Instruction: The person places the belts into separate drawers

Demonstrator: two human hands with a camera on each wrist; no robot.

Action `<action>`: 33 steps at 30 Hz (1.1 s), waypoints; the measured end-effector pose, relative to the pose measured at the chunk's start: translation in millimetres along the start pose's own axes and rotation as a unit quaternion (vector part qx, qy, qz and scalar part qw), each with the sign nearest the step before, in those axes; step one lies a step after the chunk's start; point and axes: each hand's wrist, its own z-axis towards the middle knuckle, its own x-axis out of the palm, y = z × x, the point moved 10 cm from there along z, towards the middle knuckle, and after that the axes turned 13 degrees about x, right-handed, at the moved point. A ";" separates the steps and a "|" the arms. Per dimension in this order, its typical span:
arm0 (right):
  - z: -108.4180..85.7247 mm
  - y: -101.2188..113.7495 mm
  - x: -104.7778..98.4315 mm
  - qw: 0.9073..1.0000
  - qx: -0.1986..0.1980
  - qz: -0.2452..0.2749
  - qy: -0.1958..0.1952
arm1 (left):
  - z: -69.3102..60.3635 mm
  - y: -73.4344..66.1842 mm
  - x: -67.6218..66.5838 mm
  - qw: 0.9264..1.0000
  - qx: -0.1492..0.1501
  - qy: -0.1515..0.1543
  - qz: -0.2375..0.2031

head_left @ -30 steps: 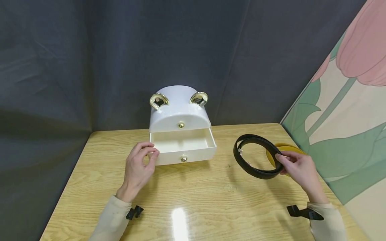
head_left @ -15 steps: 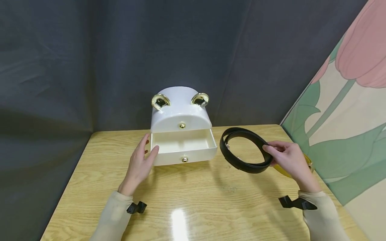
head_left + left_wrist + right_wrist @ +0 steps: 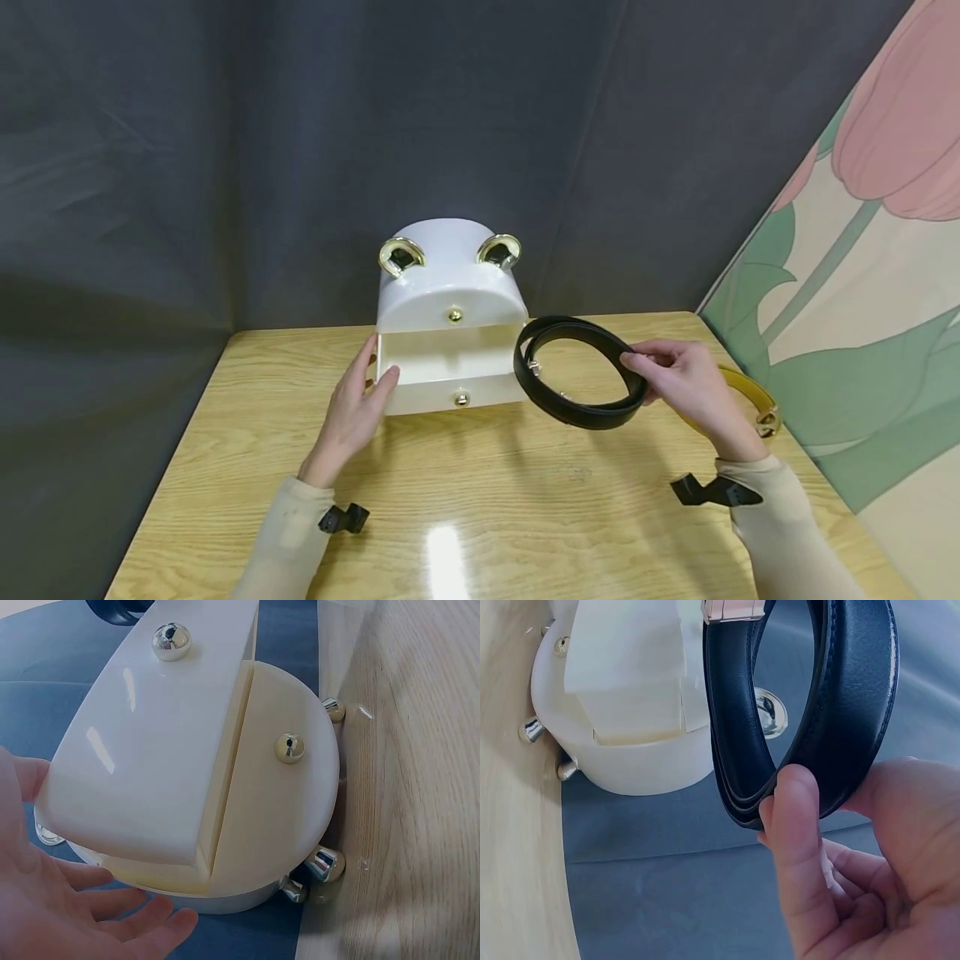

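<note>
My right hand pinches a coiled black belt by its right side, thumb on top. The belt hangs in the air, its left part in front of the right end of an extended white drawer. In the right wrist view, part of the belt's metal buckle shows at the top. My left hand lies at the drawer's left front corner, thumb near the front, fingers loosely extended along the side. The drawer belongs to a white rounded box with gold ear-like rings; its visible inside holds nothing.
A yellow belt lies coiled on the wooden table at the right, partly behind my right wrist. The upper drawer, with its gold knob, is closed. Dark curtain hangs behind the table; a tulip-patterned cloth borders the right.
My right hand has carried the black belt leftward to the drawer, uncovering more of the yellow belt. My left fingers have straightened from a curled pose at the drawer's corner.
</note>
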 end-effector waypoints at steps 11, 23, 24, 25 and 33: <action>3.8 12.7 4.6 1.000 -0.012 -0.023 0.015 | -0.9 3.7 -2.0 1.000 -0.007 -0.002 -0.001; 14.8 29.4 26.4 0.997 0.010 -0.010 0.076 | 1.6 2.2 -3.7 1.000 0.000 -0.008 0.010; 15.9 31.3 28.8 0.997 0.009 -0.010 0.080 | 1.8 2.3 -3.8 1.000 -0.001 -0.009 0.009; 16.9 33.4 31.0 0.996 0.006 -0.011 0.084 | 1.8 2.3 -3.7 1.000 -0.003 -0.010 0.008; 23.7 45.8 51.0 0.993 0.007 -0.001 0.122 | 2.0 1.7 -4.0 1.000 -0.003 -0.012 0.010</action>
